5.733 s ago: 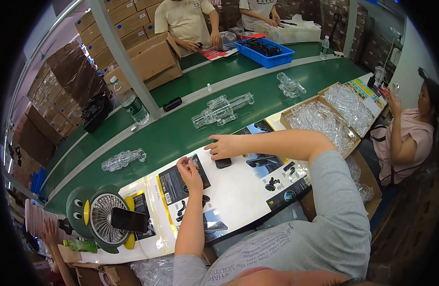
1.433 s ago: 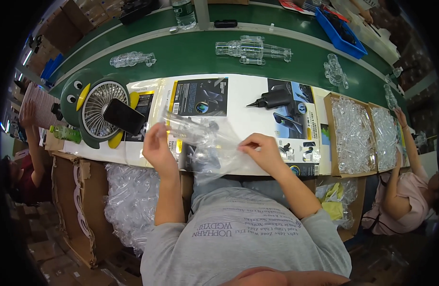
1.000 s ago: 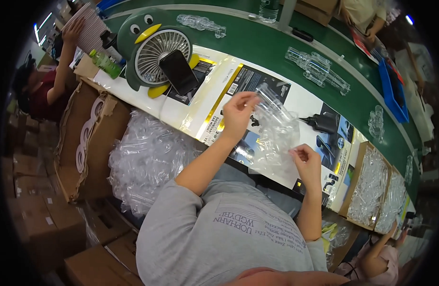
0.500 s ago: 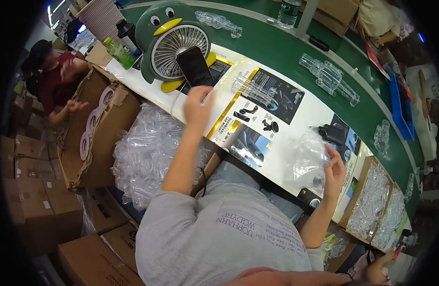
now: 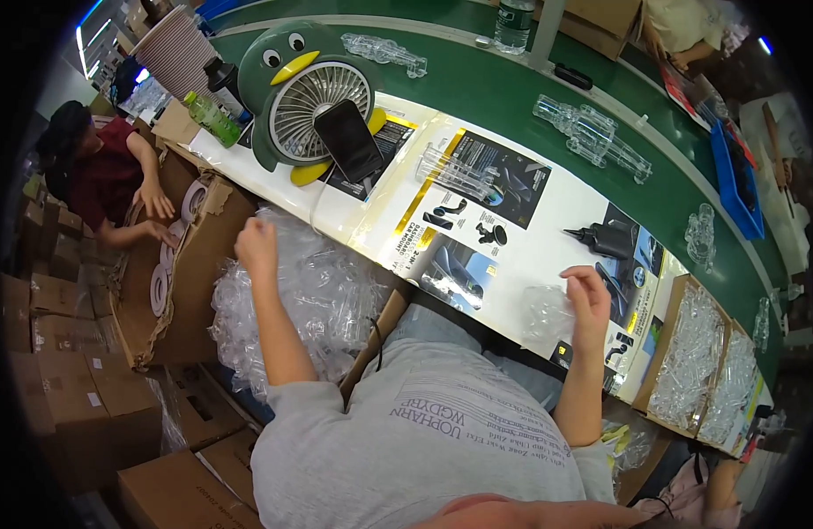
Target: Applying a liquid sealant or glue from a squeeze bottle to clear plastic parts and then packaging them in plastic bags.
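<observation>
Left hand point(image 5: 257, 247) is above the heap of wrapped clear plastic point(image 5: 301, 304), fingers curled closed, nothing showing in them. Right hand point(image 5: 588, 309) is at the bench point(image 5: 521, 264), fingers bent, just beside 1 clear bag point(image 5: 546, 310); I cannot tell whether it grips it. The bag lies crumpled near the bench's front edge. Judged by look: very light, limp, slippery, easily slid; best pinched at a raised fold. 1 clear tube-like part point(image 5: 458, 173) lies farther up and left on the bench; probably stiff, smooth, crackable, so hold by its thicker body, not the thin ends. Edges: front rim close below the bag, black nozzle bottle point(image 5: 611, 238) beyond it, penguin fan point(image 5: 311, 104) at left. Most room: the white stretch between part and bottle.
</observation>
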`<state>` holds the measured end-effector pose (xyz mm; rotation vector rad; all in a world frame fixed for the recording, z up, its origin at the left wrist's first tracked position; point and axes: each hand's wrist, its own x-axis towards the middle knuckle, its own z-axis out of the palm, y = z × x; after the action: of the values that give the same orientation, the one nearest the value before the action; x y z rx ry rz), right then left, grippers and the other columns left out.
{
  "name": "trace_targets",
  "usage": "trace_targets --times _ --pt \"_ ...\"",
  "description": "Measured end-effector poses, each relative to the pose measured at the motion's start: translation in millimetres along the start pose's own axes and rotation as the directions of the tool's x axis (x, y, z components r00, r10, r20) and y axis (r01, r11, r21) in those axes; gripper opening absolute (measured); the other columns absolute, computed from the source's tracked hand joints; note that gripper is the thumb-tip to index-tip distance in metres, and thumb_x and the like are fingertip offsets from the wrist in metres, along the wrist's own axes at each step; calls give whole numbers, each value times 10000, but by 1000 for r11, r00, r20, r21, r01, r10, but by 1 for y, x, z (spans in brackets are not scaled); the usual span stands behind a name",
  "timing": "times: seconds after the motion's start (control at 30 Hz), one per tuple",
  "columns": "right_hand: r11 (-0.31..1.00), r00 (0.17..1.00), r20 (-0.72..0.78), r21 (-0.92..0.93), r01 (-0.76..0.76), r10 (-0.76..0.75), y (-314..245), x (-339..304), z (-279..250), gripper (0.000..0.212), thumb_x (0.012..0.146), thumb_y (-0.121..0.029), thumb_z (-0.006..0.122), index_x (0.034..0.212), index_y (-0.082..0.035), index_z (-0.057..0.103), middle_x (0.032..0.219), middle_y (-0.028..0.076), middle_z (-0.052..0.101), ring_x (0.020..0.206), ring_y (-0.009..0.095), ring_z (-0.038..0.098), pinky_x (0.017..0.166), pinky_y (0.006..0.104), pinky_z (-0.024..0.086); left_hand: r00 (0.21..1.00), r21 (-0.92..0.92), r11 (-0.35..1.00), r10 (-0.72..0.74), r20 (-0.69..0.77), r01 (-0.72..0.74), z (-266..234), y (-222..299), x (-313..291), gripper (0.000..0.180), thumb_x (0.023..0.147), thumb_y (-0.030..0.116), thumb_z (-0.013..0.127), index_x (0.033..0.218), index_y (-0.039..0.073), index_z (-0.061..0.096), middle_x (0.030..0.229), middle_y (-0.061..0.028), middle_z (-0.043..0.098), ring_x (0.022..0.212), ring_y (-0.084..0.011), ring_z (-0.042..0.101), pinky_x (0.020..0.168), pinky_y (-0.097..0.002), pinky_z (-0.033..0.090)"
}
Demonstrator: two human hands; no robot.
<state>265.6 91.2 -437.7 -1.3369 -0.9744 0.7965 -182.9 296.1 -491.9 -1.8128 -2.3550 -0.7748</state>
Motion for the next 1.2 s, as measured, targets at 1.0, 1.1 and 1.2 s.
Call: trace_targets --times 1.0,1.1,1.2 --pt "941 968 -171 -315 121 -181 -9 -9 -18 368 758 -95 667 1078 -46 493 906 58 584 802 117 556 731 247 441 600 -978 207 787 144 -37 -43 213 -122 142 730 -111 596 816 -3 564 794 -69 579 739 -138 549 681 -254 453" --pt "921 999 -41 -388 -15 -1 -25 -14 -16 472 739 -200 712 1125 -79 467 939 95 603 825 172 602 732 276 460 813 -990 16 569 122 138 -32 210 -119 223 818 -61 537 1015 28 482 862 -49 523 766 -141 507 744 -242 435" --pt "781 996 -61 -624 9 -61 -24 -12 -9 602 721 -382 712 1183 -108 441 886 178 626 799 333 622 698 359 482 768 -833 -85 447 458 546 -24 223 -125 238 896 103 487 1119 37 436 1032 -80 502 965 -166 511 832 -323 443"
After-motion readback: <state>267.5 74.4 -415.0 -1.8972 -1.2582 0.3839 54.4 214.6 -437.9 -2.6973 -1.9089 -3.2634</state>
